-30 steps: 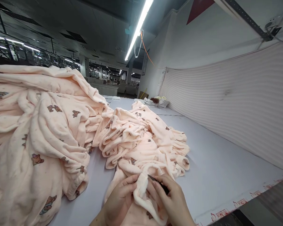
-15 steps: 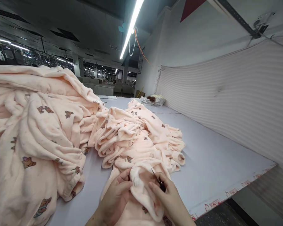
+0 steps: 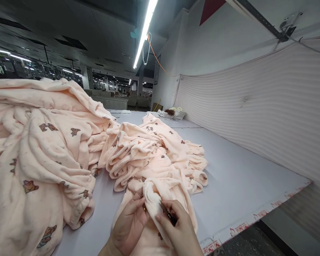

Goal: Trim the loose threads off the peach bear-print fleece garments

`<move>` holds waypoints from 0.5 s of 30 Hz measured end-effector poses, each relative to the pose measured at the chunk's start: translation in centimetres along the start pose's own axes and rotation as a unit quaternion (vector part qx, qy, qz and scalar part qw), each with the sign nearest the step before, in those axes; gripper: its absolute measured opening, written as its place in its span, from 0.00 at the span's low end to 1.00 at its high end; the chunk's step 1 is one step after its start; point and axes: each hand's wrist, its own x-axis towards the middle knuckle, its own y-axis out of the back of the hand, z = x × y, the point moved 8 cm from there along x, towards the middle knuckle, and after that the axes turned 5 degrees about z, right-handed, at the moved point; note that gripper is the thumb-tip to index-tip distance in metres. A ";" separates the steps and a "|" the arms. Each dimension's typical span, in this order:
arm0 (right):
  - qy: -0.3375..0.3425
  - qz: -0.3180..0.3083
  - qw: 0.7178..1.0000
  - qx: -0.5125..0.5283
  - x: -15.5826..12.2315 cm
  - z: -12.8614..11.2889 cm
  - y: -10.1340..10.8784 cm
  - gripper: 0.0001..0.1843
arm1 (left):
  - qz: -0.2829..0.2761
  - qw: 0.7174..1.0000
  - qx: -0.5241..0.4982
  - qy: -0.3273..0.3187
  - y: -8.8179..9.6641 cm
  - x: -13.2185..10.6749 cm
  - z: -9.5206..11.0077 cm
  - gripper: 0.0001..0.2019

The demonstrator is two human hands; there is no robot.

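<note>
A pale pink plush garment (image 3: pixel 160 160) with small printed bears lies bunched on the table in front of me. My left hand (image 3: pixel 129 222) pinches a folded edge of it near the table's front. On the other side of that fold, my right hand (image 3: pixel 177 222) is closed around a small dark pointed tool, which looks like thread snips (image 3: pixel 169 215). The tool's tip is at the cloth, partly hidden by the fold and my fingers.
A large heap of the same plush cloth (image 3: pixel 42 142) covers the left side. The pale table (image 3: pixel 234 177) runs to a front edge taped with red print. Stacked white pieces (image 3: pixel 177 113) stand at its far end, and a striped sheet (image 3: pixel 250 106) hangs along the right wall.
My right hand has moved left with the dark tool, whose tip now meets the fold. The gripped fold has shifted slightly left and looks narrower. The view has turned slightly.
</note>
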 end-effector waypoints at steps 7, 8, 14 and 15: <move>-0.105 0.002 0.980 0.168 0.1 1.6 0.3 0.21 | -0.005 0.998 0.070 -0.010 -0.4 -0.8 -0.9 0.23; -0.128 -0.009 0.971 0.201 -0.2 1.8 0.4 0.22 | 0.000 0.997 0.082 -0.013 -0.4 -0.9 -1.0 0.21; -0.177 -0.140 0.949 0.221 -3.9 2.2 -1.9 0.28 | 0.034 0.988 0.150 -0.023 -0.5 -1.5 -1.8 0.06; -0.156 -0.149 0.956 0.196 -4.3 2.1 -2.0 0.28 | 0.040 0.988 0.149 -0.020 -0.5 -1.5 -1.8 0.07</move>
